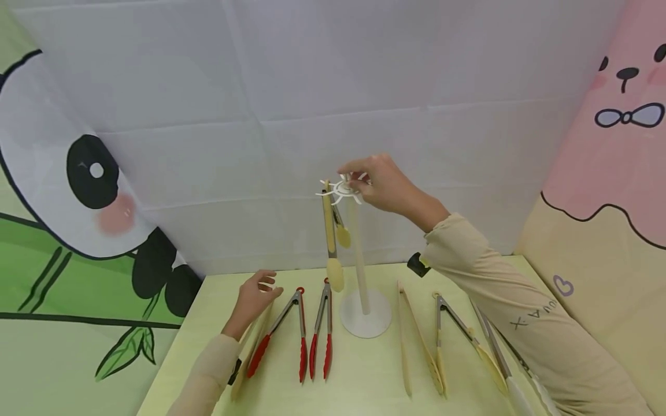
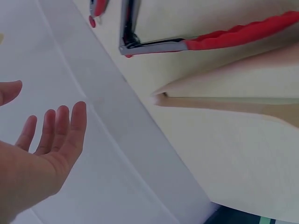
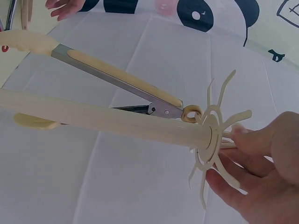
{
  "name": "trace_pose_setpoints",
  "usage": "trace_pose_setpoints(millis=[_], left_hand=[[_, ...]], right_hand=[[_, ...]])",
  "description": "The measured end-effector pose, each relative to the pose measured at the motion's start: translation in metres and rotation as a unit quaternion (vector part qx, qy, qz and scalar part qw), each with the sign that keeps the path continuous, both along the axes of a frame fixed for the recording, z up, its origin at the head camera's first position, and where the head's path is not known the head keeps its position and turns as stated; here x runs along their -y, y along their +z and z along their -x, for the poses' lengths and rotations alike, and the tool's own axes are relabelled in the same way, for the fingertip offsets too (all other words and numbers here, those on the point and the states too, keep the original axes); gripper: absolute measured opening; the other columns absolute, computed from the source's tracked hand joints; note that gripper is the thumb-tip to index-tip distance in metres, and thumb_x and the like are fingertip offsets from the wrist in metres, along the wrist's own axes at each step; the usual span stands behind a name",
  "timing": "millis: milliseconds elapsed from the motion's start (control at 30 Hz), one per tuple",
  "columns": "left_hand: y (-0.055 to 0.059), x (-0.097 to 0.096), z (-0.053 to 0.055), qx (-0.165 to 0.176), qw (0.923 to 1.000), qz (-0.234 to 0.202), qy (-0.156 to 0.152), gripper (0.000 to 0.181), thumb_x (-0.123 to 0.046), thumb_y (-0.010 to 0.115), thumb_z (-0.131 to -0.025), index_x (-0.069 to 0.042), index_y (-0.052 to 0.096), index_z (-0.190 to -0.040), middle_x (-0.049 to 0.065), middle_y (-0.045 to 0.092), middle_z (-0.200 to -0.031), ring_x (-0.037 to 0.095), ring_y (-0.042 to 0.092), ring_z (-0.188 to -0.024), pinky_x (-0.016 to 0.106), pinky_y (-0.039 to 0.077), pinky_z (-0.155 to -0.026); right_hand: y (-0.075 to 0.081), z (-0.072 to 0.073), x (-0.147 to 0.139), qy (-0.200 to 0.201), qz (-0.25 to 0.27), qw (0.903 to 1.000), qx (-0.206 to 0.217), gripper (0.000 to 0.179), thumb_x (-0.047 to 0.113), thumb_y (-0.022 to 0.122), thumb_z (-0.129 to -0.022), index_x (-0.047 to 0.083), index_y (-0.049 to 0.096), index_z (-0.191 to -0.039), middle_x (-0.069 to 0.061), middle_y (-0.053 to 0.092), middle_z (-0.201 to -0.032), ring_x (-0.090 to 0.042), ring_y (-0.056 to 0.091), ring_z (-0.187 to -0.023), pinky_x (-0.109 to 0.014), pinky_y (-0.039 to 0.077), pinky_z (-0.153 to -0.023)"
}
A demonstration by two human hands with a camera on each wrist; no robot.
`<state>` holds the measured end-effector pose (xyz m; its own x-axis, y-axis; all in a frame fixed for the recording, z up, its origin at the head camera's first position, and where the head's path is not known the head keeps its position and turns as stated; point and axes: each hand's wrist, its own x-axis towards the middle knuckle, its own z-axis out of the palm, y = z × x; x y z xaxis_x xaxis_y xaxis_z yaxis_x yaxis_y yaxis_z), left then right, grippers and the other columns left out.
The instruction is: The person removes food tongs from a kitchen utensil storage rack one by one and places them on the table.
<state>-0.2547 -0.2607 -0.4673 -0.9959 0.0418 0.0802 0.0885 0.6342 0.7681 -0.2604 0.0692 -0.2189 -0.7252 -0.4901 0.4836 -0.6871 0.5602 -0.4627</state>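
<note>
My right hand [image 1: 386,186] pinches the top of a white rack [image 1: 340,190] with curved hooks, set on a pole [image 1: 359,254] with a round white base [image 1: 366,329]. In the right wrist view, thumb and fingers of that hand meet at the hub [image 3: 211,140]. Yellow-handled tongs [image 1: 330,231] hang from one hook by their ring [image 3: 190,113], legs spread apart. My left hand [image 1: 255,301] hovers at the table's back left, fingers loosely bent, holding nothing. Below it lie wooden tongs [image 2: 224,103], partly covered by the forearm in the head view.
Two red-handled tongs [image 1: 300,323] [image 1: 321,329] lie left of the base. Right of it are wooden tongs [image 1: 408,341], yellow-handled metal tongs [image 1: 460,323] and white-ended tongs [image 1: 502,361], partly behind the right sleeve. A white cloth wall [image 1: 208,156] stands behind the table.
</note>
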Motion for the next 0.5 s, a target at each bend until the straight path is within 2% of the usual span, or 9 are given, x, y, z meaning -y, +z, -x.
trace_pose_setpoints(millis=[133,300,500], left_hand=[[0.010,-0.007,-0.001,0.000,0.9998,-0.019,-0.012,0.041,-0.020,0.070,-0.086,-0.012,0.056,-0.124,0.011,0.060,-0.112,0.027,0.057,-0.099,0.037,0.051,-0.073],[0.024,-0.017,-0.001,-0.021,0.9983,-0.042,-0.034,0.043,-0.024,0.070,-0.086,-0.013,0.056,-0.125,0.011,0.059,-0.115,0.027,0.057,-0.101,0.037,0.050,-0.073],[0.035,-0.029,-0.001,-0.032,0.9966,-0.060,-0.047,0.044,-0.026,0.071,-0.085,-0.016,0.056,-0.125,0.008,0.060,-0.116,0.026,0.058,-0.102,0.038,0.050,-0.075]], right_hand=[[0.001,0.001,-0.001,0.002,-0.006,1.0000,0.001,0.029,-0.008,0.058,-0.087,-0.002,0.067,-0.114,-0.017,0.068,-0.097,-0.026,0.064,-0.090,-0.033,0.052,-0.080],[0.002,0.001,-0.002,0.004,-0.008,1.0000,0.003,0.028,-0.009,0.058,-0.087,-0.003,0.067,-0.113,-0.018,0.068,-0.096,-0.027,0.065,-0.088,-0.034,0.052,-0.081],[0.003,0.002,-0.002,0.009,-0.007,0.9999,0.004,0.029,-0.010,0.058,-0.086,-0.003,0.068,-0.112,-0.018,0.068,-0.096,-0.027,0.065,-0.088,-0.033,0.052,-0.080]])
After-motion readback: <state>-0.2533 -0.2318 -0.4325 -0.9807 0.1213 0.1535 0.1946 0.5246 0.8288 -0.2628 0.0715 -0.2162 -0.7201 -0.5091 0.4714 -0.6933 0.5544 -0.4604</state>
